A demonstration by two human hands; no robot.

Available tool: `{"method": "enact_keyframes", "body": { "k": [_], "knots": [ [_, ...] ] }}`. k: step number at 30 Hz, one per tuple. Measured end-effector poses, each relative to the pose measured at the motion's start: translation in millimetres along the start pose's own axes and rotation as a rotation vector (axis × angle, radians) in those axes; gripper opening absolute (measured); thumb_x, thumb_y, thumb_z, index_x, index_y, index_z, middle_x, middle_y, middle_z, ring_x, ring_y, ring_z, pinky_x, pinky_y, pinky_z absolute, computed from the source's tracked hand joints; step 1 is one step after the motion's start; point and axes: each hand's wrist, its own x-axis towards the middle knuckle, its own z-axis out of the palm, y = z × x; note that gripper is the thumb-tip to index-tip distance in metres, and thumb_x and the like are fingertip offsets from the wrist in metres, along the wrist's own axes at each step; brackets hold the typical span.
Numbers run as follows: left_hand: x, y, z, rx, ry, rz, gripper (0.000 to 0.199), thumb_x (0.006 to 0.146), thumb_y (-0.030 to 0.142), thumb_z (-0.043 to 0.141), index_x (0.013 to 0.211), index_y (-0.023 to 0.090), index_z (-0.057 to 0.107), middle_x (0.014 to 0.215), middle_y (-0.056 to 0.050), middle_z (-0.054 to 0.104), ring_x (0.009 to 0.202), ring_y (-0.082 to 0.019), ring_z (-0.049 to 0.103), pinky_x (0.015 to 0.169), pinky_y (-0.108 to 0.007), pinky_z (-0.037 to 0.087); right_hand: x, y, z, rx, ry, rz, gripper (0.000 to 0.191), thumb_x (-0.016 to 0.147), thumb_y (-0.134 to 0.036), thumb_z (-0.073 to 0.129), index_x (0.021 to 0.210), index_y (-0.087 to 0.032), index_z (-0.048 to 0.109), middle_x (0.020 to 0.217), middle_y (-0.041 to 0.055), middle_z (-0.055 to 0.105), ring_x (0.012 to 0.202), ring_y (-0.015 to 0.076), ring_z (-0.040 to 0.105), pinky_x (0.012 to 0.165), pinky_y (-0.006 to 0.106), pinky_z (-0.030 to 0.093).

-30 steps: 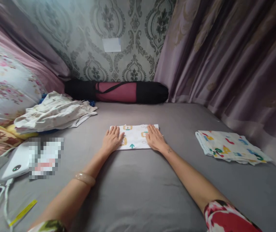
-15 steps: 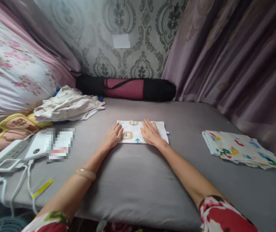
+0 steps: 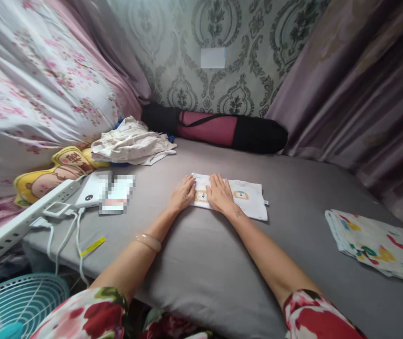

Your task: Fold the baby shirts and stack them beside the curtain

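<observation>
The left hand (image 3: pixel 183 194) touches the left end of a folded white lion-print cloth (image 3: pixel 251 201); the right hand (image 3: pixel 221 194) lies flat on it. A black-and-maroon cylindrical fabric bag (image 3: pixel 206 128) lies far across the grey sheet (image 3: pixel 208 263).

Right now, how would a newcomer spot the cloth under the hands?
Find the grey sheet, then its middle: the left hand and right hand rest on a folded white cloth with a small side tag. Its orange-framed prints set it apart from the multicolour-printed cloth farther right.
</observation>
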Motion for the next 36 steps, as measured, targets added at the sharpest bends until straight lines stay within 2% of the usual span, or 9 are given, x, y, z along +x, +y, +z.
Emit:
{"method": "enact_keyframes", "body": {
  "k": [5, 10, 17, 23, 30, 33, 36],
  "knots": [
    [-0.6, -2.4, 0.0, -0.064, 0.023, -0.031, 0.040, 0.095, 0.027, 0.037, 0.130, 0.018, 0.054, 0.145, -0.010, 0.049, 0.140, -0.022, 0.037, 0.116, -0.042, 0.034, 6.8, -12.0, 12.4, 0.029, -0.027, -0.032, 0.062, 0.100, -0.037, 0.021, 0.150, -0.001, 0.028, 0.157, 0.0151, 0.025, 0.147, 0.0239, 0.017, 0.119, 0.040, 0.009],
    [-0.1, -2.6, 0.2, -0.113, 0.044, -0.053, 0.041, 0.094, 0.025, 0.038, 0.132, 0.016, 0.052, 0.144, -0.011, 0.050, 0.139, -0.020, 0.038, 0.116, -0.040, 0.033, 14.7, -16.8, 9.9, 0.021, -0.052, -0.001, 0.062, 0.098, -0.035, 0.024, 0.148, 0.001, 0.031, 0.156, 0.0172, 0.027, 0.146, 0.0262, 0.019, 0.118, 0.042, 0.010],
    [3.7, 0.1, -6.1, -0.170, 0.109, -0.182, 0.041, 0.096, 0.025, 0.033, 0.132, 0.020, 0.052, 0.141, -0.007, 0.053, 0.136, -0.019, 0.043, 0.115, -0.039, 0.034, 28.3, -36.7, 20.3, 0.036, 0.008, -0.016, 0.061, 0.098, -0.036, 0.024, 0.147, 0.001, 0.033, 0.155, 0.0184, 0.030, 0.144, 0.0261, 0.022, 0.118, 0.040, 0.010],
    [4.3, 3.1, -9.0, -0.248, 0.134, -0.218, 0.040, 0.096, 0.027, 0.032, 0.128, 0.019, 0.055, 0.140, -0.007, 0.054, 0.134, -0.018, 0.045, 0.115, -0.038, 0.034, 28.7, -44.1, 21.9, 0.009, 0.021, 0.005, 0.059, 0.098, -0.033, 0.026, 0.146, 0.000, 0.035, 0.154, 0.0185, 0.032, 0.144, 0.0275, 0.023, 0.117, 0.043, 0.010],
    [2.7, 9.7, -16.4, -0.221, 0.126, -0.243, 0.046, 0.099, 0.030, 0.024, 0.131, 0.014, 0.052, 0.142, -0.009, 0.052, 0.136, -0.018, 0.042, 0.116, -0.035, 0.032, 27.9, -71.9, 23.3, -0.021, -0.074, -0.076, 0.062, 0.095, -0.026, 0.030, 0.151, -0.001, 0.024, 0.159, 0.0160, 0.020, 0.147, 0.0264, 0.014, 0.118, 0.044, 0.009],
    [1.7, 10.2, -17.6, -0.202, 0.113, -0.228, 0.048, 0.099, 0.031, 0.022, 0.131, 0.013, 0.052, 0.141, -0.010, 0.053, 0.136, -0.019, 0.044, 0.116, -0.036, 0.032, 28.1, -72.5, 22.0, 0.028, -0.080, -0.070, 0.060, 0.096, -0.027, 0.026, 0.151, -0.003, 0.025, 0.159, 0.0139, 0.020, 0.147, 0.0247, 0.014, 0.119, 0.042, 0.009],
    [0.6, 6.8, -17.9, -0.180, 0.105, -0.207, 0.047, 0.099, 0.032, 0.021, 0.131, 0.014, 0.052, 0.142, -0.011, 0.052, 0.135, -0.020, 0.044, 0.115, -0.038, 0.034, 26.2, -58.9, 10.2, 0.147, -0.071, -0.064, 0.058, 0.099, -0.031, 0.018, 0.151, -0.005, 0.028, 0.158, 0.0109, 0.025, 0.146, 0.0206, 0.018, 0.119, 0.037, 0.012]
  ]
}}
